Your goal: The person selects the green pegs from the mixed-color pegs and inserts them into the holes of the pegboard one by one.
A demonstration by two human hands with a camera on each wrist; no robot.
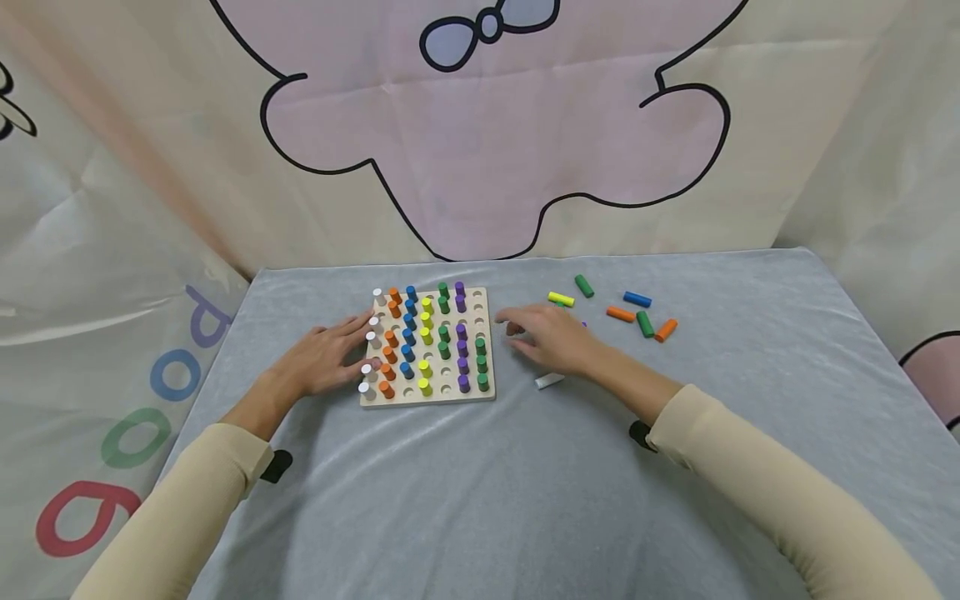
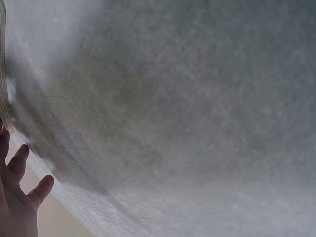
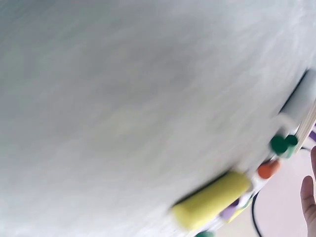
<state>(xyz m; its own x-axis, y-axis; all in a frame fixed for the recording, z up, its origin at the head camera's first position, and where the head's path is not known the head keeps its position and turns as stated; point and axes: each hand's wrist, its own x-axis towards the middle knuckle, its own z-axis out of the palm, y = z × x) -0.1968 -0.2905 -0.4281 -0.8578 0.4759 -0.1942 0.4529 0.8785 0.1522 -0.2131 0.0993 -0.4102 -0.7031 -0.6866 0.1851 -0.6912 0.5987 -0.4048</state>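
A wooden peg board (image 1: 487, 392) lies on the grey cloth, with rows of white, orange, blue, yellow, green and purple pegs standing in it. My left hand (image 1: 330, 354) rests flat on the cloth against the board's left edge, its straight fingers touching the white pegs (image 1: 371, 340). My right hand (image 1: 540, 333) hovers just right of the board with relaxed fingers, and nothing shows in it. A white peg (image 1: 549, 381) lies by its wrist. In the blurred right wrist view a yellow peg (image 3: 212, 202) lies close by on the cloth.
Loose pegs lie on the cloth right of my right hand: yellow (image 1: 560, 299), green (image 1: 584, 286), blue (image 1: 637, 298), orange (image 1: 620, 314), green (image 1: 645, 323), orange (image 1: 665, 330). A printed fabric backdrop (image 1: 480, 142) hangs behind the table and at its sides.
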